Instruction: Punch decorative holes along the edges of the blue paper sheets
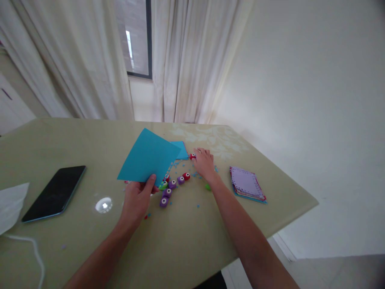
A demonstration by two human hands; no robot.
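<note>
A square sheet of blue paper [147, 158] is pinched in my left hand [138, 196], thumb on top, and tilted up over the table. Small holes line part of its lower right edge. My right hand [205, 162] reaches to the far side, fingers extended and slightly apart, beside a small red craft punch [193, 156]. Whether its fingertips touch the punch is hidden. Between the hands lie several small craft punches, including a purple punch [164, 202], a red punch [186, 176] and a green punch [163, 185]. Blue sheets [182, 150] lie behind the held paper.
Blue paper bits [198, 206] are scattered about the table [186, 249]. At the right lies a stack of coloured paper squares [246, 184] with punched edges. On the left are a black tablet [55, 192], a white sheet [13, 204] and a white cable [36, 249].
</note>
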